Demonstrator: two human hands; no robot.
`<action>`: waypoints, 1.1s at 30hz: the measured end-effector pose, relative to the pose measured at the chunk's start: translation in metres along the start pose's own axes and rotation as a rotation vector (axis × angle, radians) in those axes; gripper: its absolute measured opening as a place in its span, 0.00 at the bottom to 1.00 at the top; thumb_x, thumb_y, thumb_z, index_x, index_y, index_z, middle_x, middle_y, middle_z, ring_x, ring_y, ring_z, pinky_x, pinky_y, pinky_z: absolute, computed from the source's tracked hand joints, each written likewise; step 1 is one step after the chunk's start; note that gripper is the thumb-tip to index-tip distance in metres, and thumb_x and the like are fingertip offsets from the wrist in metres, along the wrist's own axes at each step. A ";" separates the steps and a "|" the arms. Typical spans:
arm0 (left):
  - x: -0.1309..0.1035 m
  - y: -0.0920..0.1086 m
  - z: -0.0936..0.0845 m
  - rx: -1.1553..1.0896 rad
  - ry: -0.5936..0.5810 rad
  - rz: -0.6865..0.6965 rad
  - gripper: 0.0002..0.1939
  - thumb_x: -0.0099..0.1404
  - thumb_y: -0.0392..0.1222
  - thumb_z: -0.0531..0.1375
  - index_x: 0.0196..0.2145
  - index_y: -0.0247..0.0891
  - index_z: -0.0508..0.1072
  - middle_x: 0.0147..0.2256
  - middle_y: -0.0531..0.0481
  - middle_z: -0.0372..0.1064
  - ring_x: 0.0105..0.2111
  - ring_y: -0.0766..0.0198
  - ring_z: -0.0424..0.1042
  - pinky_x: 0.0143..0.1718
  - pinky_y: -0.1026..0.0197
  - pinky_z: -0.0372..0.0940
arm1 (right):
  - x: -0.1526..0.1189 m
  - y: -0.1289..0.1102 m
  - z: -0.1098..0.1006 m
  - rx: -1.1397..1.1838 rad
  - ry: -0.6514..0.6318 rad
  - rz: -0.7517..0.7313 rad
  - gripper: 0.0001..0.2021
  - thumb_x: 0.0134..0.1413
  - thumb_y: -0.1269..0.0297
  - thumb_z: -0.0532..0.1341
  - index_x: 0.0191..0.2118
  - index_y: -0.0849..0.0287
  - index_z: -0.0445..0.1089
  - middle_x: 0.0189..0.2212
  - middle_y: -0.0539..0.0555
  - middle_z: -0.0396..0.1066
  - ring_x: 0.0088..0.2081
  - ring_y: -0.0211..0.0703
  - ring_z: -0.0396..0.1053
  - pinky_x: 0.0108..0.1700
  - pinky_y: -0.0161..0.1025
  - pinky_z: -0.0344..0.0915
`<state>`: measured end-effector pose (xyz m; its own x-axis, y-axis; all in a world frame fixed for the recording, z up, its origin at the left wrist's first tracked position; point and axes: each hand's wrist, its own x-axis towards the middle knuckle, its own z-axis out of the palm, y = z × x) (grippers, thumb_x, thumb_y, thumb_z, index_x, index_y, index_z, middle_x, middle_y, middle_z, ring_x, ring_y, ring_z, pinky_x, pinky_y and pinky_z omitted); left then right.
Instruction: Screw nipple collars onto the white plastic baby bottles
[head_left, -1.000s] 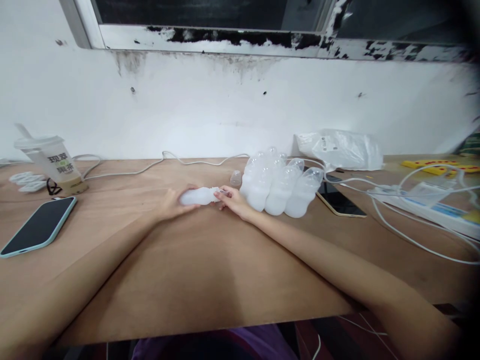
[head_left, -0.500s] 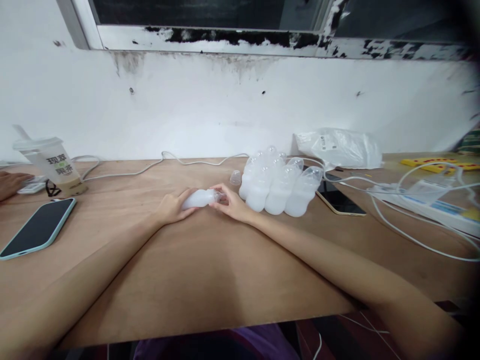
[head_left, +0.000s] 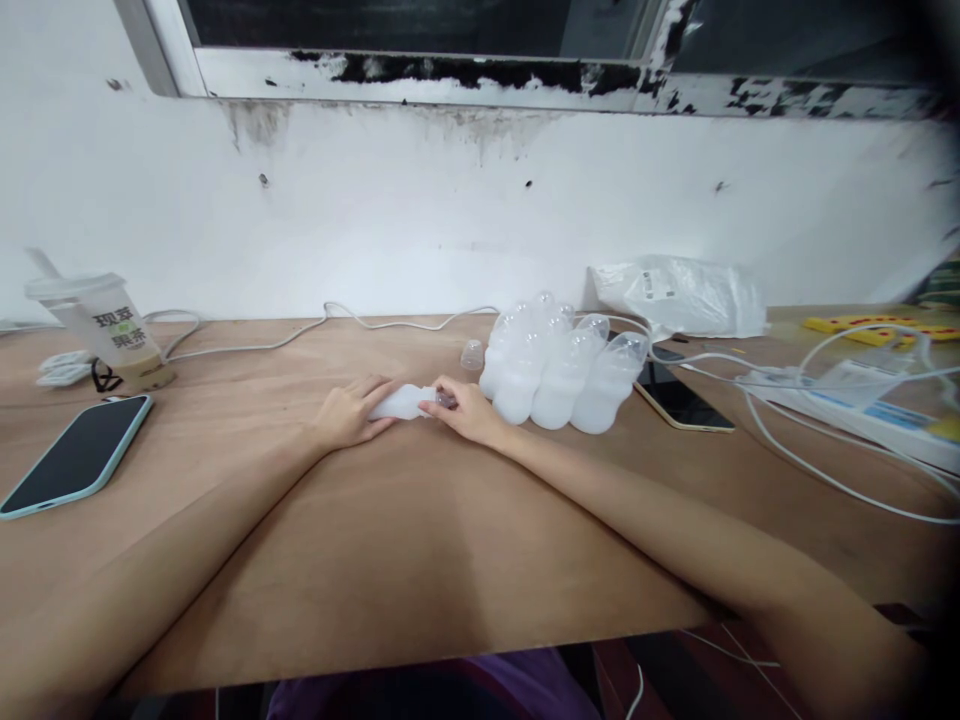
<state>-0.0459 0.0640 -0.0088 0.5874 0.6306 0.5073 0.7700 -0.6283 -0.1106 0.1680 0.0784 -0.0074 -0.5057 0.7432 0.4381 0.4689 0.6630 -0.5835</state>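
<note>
A translucent white plastic bottle (head_left: 402,402) lies on its side between my two hands, low over the wooden table. My left hand (head_left: 355,412) is wrapped round its base end. At the other end, the fingers of my right hand (head_left: 466,408) close round a clear domed cap (head_left: 444,399) at the bottle's neck; whether it is fully seated I cannot tell. Behind my right hand a loose clear cap (head_left: 472,355) rests on the table. To its right stand several similar capped bottles (head_left: 555,385), packed together in a group.
A drink cup (head_left: 116,330) with a straw and a phone (head_left: 79,455) are at left. Further right lie a second phone (head_left: 682,395), a clear plastic bag (head_left: 679,297), a power strip (head_left: 862,400) with looping white cables, and a yellow object (head_left: 870,328). The table's front edge runs below my arms.
My right hand's fingers have closed further round the cap at the bottle's neck. Another person's hand at the far left has gone from view. My left hand has barely moved.
</note>
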 end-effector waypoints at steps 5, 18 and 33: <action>0.000 0.001 0.001 0.031 0.029 -0.007 0.23 0.59 0.51 0.49 0.50 0.39 0.60 0.45 0.46 0.63 0.42 0.60 0.65 0.33 0.64 0.62 | 0.001 0.001 0.001 0.000 0.010 0.021 0.16 0.51 0.52 0.50 0.34 0.60 0.64 0.26 0.52 0.66 0.24 0.36 0.62 0.30 0.35 0.57; -0.002 -0.003 0.003 0.118 0.038 0.050 0.22 0.60 0.49 0.48 0.51 0.39 0.59 0.46 0.43 0.63 0.42 0.59 0.65 0.30 0.64 0.62 | 0.000 0.005 0.000 -0.127 -0.049 0.034 0.19 0.48 0.49 0.51 0.22 0.60 0.61 0.17 0.47 0.58 0.21 0.33 0.56 0.24 0.32 0.50; -0.002 0.003 0.003 0.093 0.030 0.029 0.22 0.60 0.50 0.47 0.50 0.38 0.59 0.43 0.43 0.63 0.38 0.60 0.66 0.26 0.65 0.61 | -0.005 -0.006 -0.003 0.053 -0.004 0.028 0.15 0.45 0.50 0.56 0.25 0.59 0.59 0.18 0.47 0.62 0.20 0.33 0.59 0.24 0.32 0.55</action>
<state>-0.0443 0.0620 -0.0131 0.6029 0.5979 0.5283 0.7735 -0.6002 -0.2034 0.1695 0.0708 -0.0037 -0.4961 0.7608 0.4185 0.4440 0.6365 -0.6307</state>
